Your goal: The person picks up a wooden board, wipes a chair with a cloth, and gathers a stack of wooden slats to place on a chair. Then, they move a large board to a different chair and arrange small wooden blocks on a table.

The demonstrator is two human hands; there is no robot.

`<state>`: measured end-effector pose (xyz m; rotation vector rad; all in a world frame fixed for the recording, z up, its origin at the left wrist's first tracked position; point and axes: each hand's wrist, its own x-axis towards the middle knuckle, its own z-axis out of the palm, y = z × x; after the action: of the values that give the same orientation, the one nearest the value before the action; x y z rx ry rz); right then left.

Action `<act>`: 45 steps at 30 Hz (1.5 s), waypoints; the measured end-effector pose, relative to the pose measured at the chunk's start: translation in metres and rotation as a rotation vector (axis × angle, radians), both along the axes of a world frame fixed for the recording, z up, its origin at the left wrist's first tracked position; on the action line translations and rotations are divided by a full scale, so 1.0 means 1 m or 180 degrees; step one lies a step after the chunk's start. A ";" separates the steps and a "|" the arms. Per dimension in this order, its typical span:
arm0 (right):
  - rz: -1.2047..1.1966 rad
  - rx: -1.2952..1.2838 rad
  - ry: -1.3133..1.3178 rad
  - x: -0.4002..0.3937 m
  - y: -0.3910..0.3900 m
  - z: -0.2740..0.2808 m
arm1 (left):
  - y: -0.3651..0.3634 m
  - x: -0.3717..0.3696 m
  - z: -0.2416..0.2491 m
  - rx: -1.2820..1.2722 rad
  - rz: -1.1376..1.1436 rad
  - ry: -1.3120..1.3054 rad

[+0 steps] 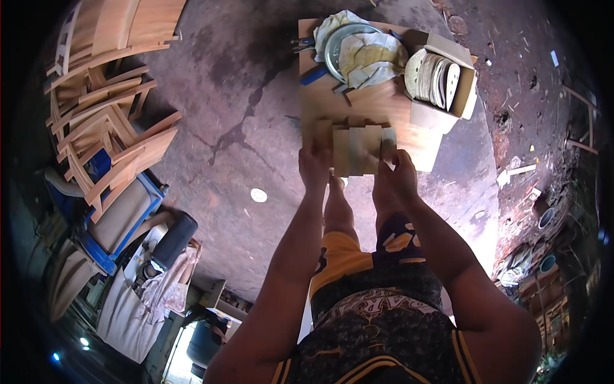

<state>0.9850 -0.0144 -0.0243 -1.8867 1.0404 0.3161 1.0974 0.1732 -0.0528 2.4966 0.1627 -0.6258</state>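
Several short, flat pieces of pale wood (357, 151) lie side by side in an uneven row at the near edge of a wooden tabletop (368, 109). My left hand (314, 170) grips the left end of the row, its fingers partly hidden by shadow. At the right end, my right hand (400, 173) is closed, with thumb and fingers pinching the edge of the last piece. A darker, narrow piece (388, 142) sits at that end, near my right fingers.
Beyond the wood are a round metal tray (332, 54), a stained cloth (371, 61) and a cardboard box (435, 115) of round discs with holes (432, 80). Wooden frames (109, 128) and a blue-edged chair (121, 214) stand left. One holed disc (258, 195) lies on the floor.
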 end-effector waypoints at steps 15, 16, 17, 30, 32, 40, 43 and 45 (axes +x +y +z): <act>0.1070 -0.0273 -0.0034 0.030 0.047 -0.019 | 0.016 0.006 -0.019 -0.0341 0.0006 0.0010; 0.1098 -0.0260 0.0005 0.030 0.048 -0.019 | 0.018 0.008 -0.017 -0.0465 0.0071 0.0118; 0.1070 -0.0298 0.0007 0.030 0.049 -0.018 | 0.020 0.009 -0.015 -0.0592 0.0130 0.0229; 0.0492 -0.0651 -0.0280 0.004 0.070 -0.008 | 0.066 0.021 -0.028 -0.1628 -0.0622 0.0761; 0.0226 -0.0696 -0.0168 -0.012 0.073 0.009 | 0.063 0.028 -0.028 -0.1563 -0.0666 0.0964; -0.0608 -0.1248 -0.0176 -0.054 0.047 -0.002 | 0.064 0.039 -0.066 -0.1835 -0.0662 0.0407; -0.0371 -0.0945 -0.0077 -0.048 0.030 -0.018 | 0.059 0.031 -0.053 -0.2020 -0.0543 0.0430; -0.0215 -0.0816 0.0011 -0.042 0.028 -0.024 | 0.059 0.026 -0.048 -0.1909 -0.0551 0.0491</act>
<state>0.9427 0.0139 -0.0482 -2.0722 1.1898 0.1520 1.1234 0.2317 -0.1007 1.8949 -0.1666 -0.8010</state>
